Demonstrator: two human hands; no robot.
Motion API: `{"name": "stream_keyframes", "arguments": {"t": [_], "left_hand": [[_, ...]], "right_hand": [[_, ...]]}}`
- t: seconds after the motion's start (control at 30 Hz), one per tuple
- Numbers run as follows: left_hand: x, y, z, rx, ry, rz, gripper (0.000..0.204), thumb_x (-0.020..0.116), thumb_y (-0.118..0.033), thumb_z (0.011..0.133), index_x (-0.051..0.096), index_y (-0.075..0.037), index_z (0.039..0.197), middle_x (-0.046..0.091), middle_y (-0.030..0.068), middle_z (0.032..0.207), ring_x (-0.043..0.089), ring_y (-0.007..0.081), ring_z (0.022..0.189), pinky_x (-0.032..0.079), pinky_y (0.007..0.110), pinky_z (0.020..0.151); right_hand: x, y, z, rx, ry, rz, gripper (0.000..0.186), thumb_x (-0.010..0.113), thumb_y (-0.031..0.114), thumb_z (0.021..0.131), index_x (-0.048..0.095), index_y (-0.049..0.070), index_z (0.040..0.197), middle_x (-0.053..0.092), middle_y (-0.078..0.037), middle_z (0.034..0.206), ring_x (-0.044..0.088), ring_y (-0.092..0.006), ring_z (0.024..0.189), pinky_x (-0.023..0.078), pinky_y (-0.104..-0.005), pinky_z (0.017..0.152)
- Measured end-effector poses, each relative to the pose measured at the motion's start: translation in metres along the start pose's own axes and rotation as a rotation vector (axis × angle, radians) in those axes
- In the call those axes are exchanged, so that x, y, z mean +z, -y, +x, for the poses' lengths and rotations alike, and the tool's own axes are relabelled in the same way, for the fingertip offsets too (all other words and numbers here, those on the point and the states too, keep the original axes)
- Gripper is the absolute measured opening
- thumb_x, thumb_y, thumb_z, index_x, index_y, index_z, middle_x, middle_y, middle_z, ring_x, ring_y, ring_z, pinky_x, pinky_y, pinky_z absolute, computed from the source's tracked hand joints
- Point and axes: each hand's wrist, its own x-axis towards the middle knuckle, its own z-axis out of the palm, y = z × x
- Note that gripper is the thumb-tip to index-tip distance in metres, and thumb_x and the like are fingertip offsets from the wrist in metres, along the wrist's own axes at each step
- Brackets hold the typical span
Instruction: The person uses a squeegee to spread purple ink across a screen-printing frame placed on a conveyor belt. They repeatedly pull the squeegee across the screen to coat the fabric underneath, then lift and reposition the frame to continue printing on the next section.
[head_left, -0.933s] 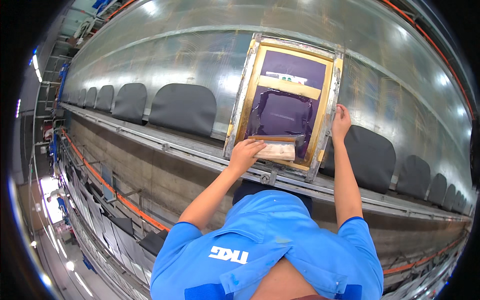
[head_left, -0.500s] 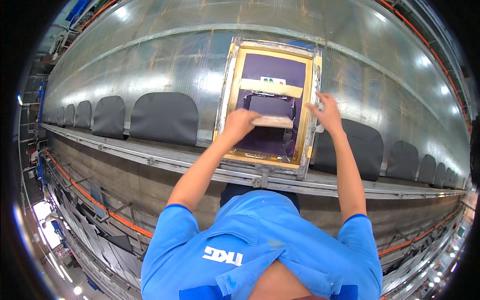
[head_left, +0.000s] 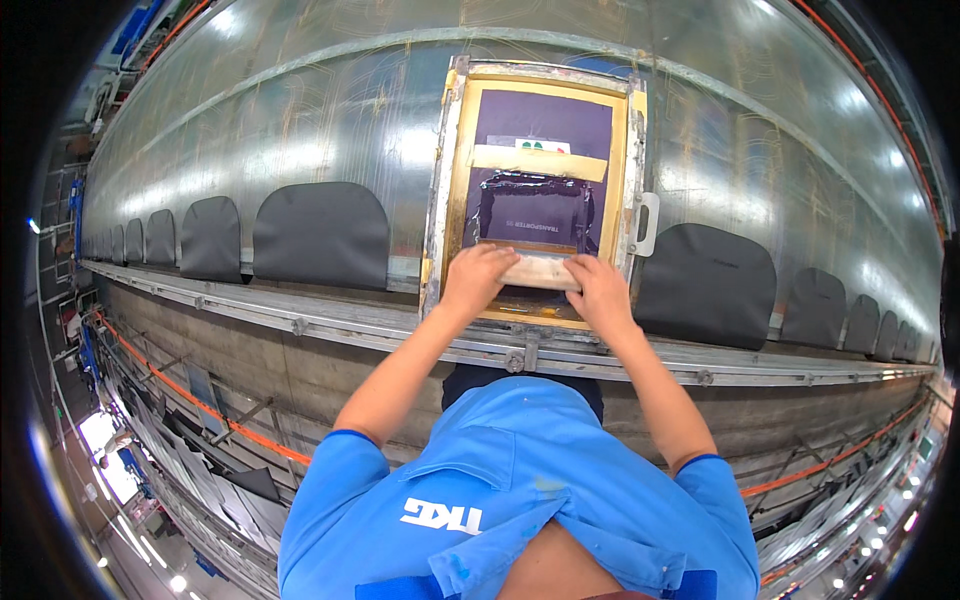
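From where I stand, the pale squeegee [head_left: 540, 272] lies crosswise inside the frame [head_left: 437, 170], nearer its near edge than its far one, its long axis running roughly parallel to that near edge. It sits between the 2 hands, so neither is nearer: the left hand [head_left: 478, 280] has the left end, the right hand [head_left: 602, 295] the right end. Both are closed around it, fingers curled over the top; the right thumb shows below, while I can't make out the left. Just beyond the squeegee, a dark, wet-looking outline [head_left: 590, 205] marks the purple screen [head_left: 545, 112].
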Motion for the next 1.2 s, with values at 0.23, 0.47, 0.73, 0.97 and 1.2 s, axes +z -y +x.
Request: {"name": "stream_keyframes", "arguments": {"t": [0.23,0.47,0.73,0.97,1.2], "left_hand": [[-0.016,0.026,0.108,-0.002,-0.054,-0.048,0.039,0.075,-0.002,0.074,0.077,-0.013,0.112,0.075,0.0092,0.110,0.070,0.0307,0.099,0.056,0.041,0.088],[0.007,0.001,0.003,0.018,-0.064,0.023,0.041,0.075,0.002,0.068,0.078,-0.014,0.106,0.076,0.0059,0.110,0.071,0.0274,0.103,0.056,0.039,0.091],[-0.013,0.026,0.089,0.002,-0.042,-0.097,0.040,0.076,0.000,0.072,0.077,-0.011,0.110,0.075,0.0087,0.112,0.069,0.0294,0.104,0.055,0.040,0.092],[0.005,0.010,0.065,-0.052,-0.014,0.019,0.032,0.072,-0.003,0.071,0.079,-0.018,0.099,0.072,0.0021,0.095,0.066,0.0271,0.094,0.054,0.041,0.083],[0.003,-0.012,-0.006,0.022,-0.015,0.014,0.042,0.074,0.002,0.064,0.077,-0.012,0.103,0.072,0.0017,0.110,0.065,0.0249,0.102,0.054,0.038,0.088]], "right_hand": [[-0.030,-0.040,0.099,-0.045,-0.185,0.052,0.041,0.077,0.010,0.074,0.072,0.006,0.115,0.069,-0.013,0.121,0.065,-0.0330,0.110,0.052,-0.0430,0.098],[0.024,-0.011,-0.002,0.044,-0.102,0.198,0.053,0.077,0.002,0.072,0.068,0.006,0.124,0.066,-0.014,0.128,0.061,-0.0350,0.119,0.050,-0.0430,0.102],[-0.019,-0.042,0.078,-0.118,-0.202,0.115,0.045,0.074,0.003,0.077,0.068,0.004,0.121,0.065,-0.015,0.126,0.061,-0.0351,0.119,0.050,-0.0419,0.102],[0.022,-0.042,0.040,0.031,-0.178,0.176,0.050,0.079,0.004,0.072,0.069,0.004,0.121,0.066,-0.015,0.125,0.061,-0.0353,0.117,0.049,-0.0435,0.104],[-0.010,-0.044,-0.005,0.010,-0.128,0.445,0.054,0.086,0.021,0.076,0.068,0.003,0.124,0.065,-0.016,0.123,0.060,-0.0328,0.119,0.048,-0.0423,0.102]]}}
